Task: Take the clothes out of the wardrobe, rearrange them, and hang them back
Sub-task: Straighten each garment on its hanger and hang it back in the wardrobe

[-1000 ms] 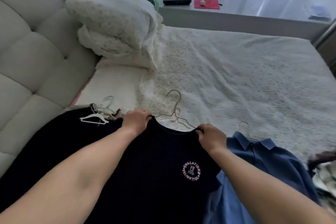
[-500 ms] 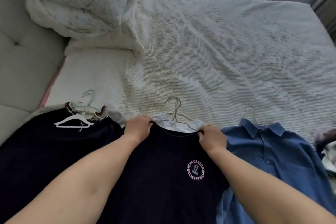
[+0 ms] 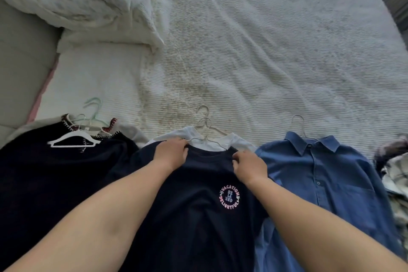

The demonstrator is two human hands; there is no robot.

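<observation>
Lying flat on the bed [image 3: 265, 55], the navy T-shirt [image 3: 198, 216] covers a white shirt [image 3: 212, 142] on wire hangers [image 3: 206, 126]. The left hand [image 3: 171, 153] and right hand [image 3: 249, 166] each pinch its neckline, fingers curled. Right of it lies a blue shirt [image 3: 320, 172]; left, a dark garment [image 3: 55, 172].

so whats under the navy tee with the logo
A white garment shows above the navy tee's collar, with wire hangers. The rest of it is covered, so its type is unclear.
</observation>
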